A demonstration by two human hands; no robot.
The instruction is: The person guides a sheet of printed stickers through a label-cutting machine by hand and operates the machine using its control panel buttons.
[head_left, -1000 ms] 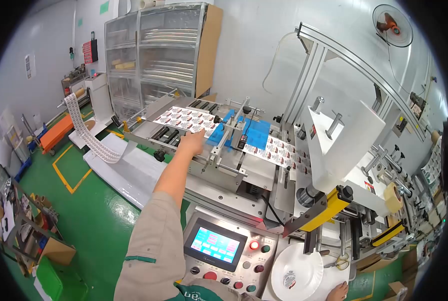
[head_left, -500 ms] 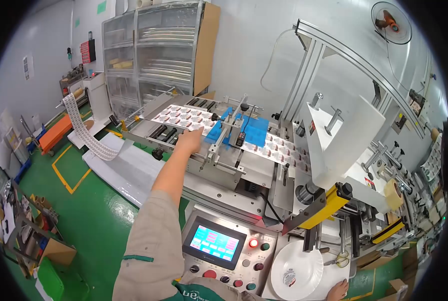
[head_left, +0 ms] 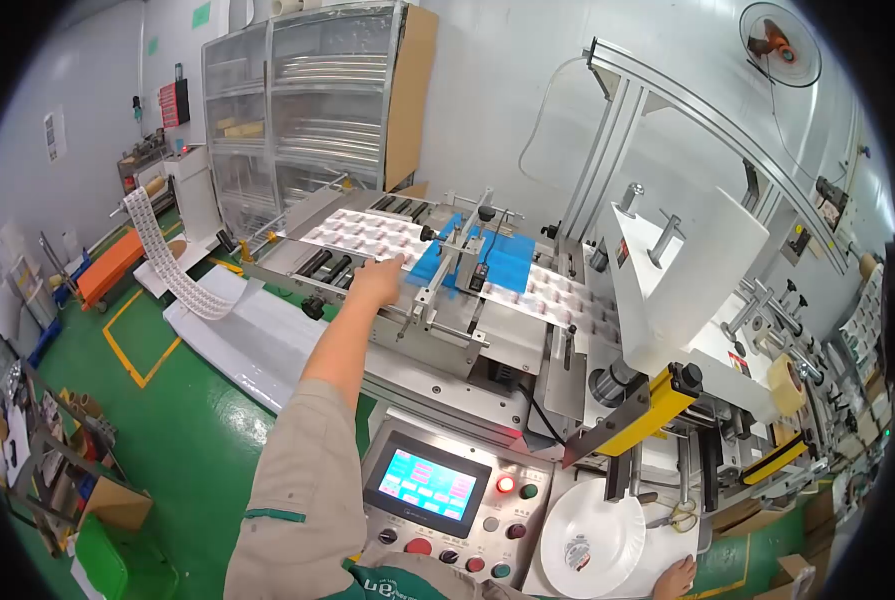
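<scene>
My left hand [head_left: 377, 280] reaches out to the near edge of a printed label strip [head_left: 362, 234] on the machine bed. Its fingers are partly stretched out at the strip's edge, and no held object shows. The strip runs under a blue sheet [head_left: 509, 262] and a metal crossbar with a black sensor [head_left: 480, 277], then on to the right. Low at the right, my right hand [head_left: 675, 578] rests at the edge of a white tabletop, fingers apart. Beside it lies a white plate [head_left: 592, 540] with a label stuck on it.
A control panel with a lit touchscreen [head_left: 427, 484] and several buttons sits in front of me. Scissors [head_left: 683, 515] lie right of the plate. A yellow-faced bar [head_left: 652, 412] juts out at the right. Behind the machine stands a shelf rack [head_left: 307, 100].
The printing on the strip is sharp earlier and smeared lengthwise now, so the strip is moving. Both hands stay almost in place.
</scene>
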